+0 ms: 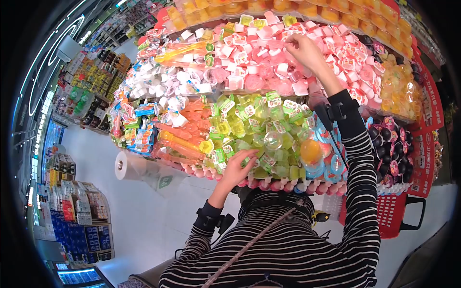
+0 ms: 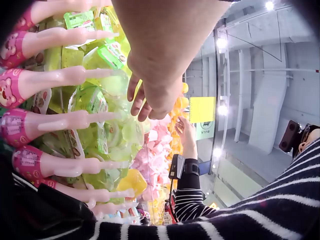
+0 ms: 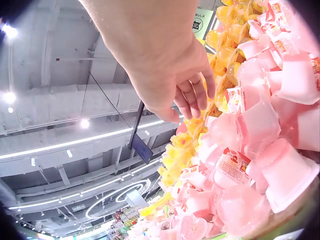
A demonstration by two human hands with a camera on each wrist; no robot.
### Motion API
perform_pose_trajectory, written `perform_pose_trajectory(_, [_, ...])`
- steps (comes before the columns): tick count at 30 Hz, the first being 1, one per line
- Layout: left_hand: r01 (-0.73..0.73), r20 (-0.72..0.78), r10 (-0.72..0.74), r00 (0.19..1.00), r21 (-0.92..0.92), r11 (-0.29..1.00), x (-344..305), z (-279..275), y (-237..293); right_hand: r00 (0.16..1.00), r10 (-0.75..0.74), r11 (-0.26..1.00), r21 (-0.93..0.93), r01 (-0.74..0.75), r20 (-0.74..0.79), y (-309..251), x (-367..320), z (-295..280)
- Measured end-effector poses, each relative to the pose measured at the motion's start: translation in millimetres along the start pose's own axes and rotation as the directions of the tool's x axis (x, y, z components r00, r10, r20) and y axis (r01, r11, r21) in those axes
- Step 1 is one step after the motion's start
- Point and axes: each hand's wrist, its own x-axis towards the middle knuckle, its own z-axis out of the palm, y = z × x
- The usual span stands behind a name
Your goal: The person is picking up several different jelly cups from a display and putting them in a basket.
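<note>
My right hand (image 1: 307,52) hovers over the pink jelly cups (image 1: 264,62), fingers loosely bent, with nothing seen between them. In the right wrist view that hand (image 3: 170,75) hangs beside the pink cups (image 3: 250,130), its fingers pointing down. Low over the front edge of the green jelly cups (image 1: 273,120) is my left hand (image 1: 237,168), fingers relaxed and spread, thumb apart. The left wrist view shows this hand (image 2: 155,90) beside the green cups (image 2: 100,125), fingers hanging loosely; whether they touch the cups I cannot tell.
Orange cups (image 1: 345,19) line the back. Orange bottle-shaped jellies (image 1: 180,139) lie left of the green cups, dark ones (image 1: 391,149) at the right. A bag roll (image 1: 126,165) hangs at the front left. A red basket (image 1: 386,211) stands below right. Pink-capped bottles (image 2: 50,82) line the front edge.
</note>
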Motion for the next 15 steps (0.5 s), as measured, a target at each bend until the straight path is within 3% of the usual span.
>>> perform_pose_trajectory(8, [0.035,-0.018,-0.035,0.999,-0.010,0.999,-3.3,-3.3,-6.6,1.000,-0.013,0.992,-0.127,0.012,0.000,-10.9,59.9,33.0])
perform_pose_trajectory(10, [0.044,-0.021,-0.044,0.999,-0.012,0.999,-4.1,-3.3,-8.7,0.993,0.085,0.982,-0.175,-0.070,0.080,-14.8,75.1,37.2])
perform_pose_trajectory(15, [0.070,-0.026,-0.070,0.997,-0.027,0.997,-4.7,-5.6,-7.7,0.999,0.013,0.951,-0.310,-0.002,0.033,-14.2,102.6,52.5])
